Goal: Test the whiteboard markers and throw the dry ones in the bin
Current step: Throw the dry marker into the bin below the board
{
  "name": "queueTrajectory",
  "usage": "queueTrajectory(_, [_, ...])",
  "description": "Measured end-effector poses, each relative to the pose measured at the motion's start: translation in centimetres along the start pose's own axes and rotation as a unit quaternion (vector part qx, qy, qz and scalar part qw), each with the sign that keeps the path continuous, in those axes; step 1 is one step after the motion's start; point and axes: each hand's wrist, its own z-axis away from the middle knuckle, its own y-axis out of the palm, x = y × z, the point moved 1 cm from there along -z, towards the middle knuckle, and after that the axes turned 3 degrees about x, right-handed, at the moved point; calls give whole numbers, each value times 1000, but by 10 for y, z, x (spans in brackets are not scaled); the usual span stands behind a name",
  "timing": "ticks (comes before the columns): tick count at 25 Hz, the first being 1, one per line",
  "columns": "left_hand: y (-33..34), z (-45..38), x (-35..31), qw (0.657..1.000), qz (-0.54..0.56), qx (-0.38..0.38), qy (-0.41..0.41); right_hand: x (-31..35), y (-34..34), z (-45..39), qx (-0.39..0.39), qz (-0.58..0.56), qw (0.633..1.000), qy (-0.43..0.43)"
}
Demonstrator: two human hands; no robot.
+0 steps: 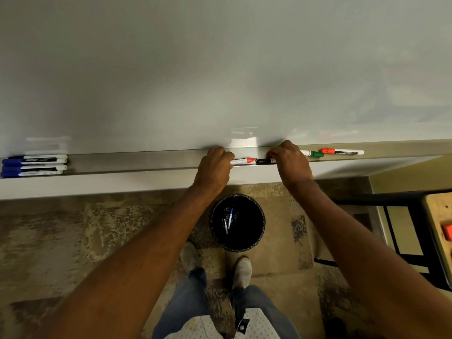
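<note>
— Gripping the red marker (243,161) with my left hand (215,165), fingers curled round its white barrel, mid-frame on the tray (137,162).

— And the right?

— My right hand (289,162) is curled over a black marker (264,161), pinching its far end; it lies tip to tip with the red one. I'd judge I'm taking one to test, though I can't tell which.

— Why stand just there?

— So the bin (237,222) sits straight below my hands, lower centre; dry ones can drop in. Two markers already lie inside.

— What's left?

— A green marker (312,153) and another red one (342,151) just right of my right hand, and blue markers (34,165) stacked at far left, likely sorted apart. The whiteboard (220,69) above fills the upper frame, unmarked.
</note>
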Motion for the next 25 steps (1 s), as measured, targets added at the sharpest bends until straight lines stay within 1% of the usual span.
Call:
queueTrajectory(3, [0,-2,2,1000,9,8,-9,4,0,-2,17,3,1000,-13])
queueTrajectory(6, [-2,-1,2,1000,11,1,-17,6,-1,-3,15,2,1000,-20])
queueTrajectory(15, [-19,13,5,998,32,-33,-47,12,-4,3,-22,-33,999,-33])
queueTrajectory(19, [-40,30,0,992,92,-51,-75,20,-21,12,-52,-61,995,-59])
queueTrajectory(22, [-54,47,-7,976,173,-67,-110,29,-36,24,-92,-129,986,-50])
queueTrajectory(25, [-70,66,-21,945,281,-74,-147,47,-51,45,-123,-276,953,-14])
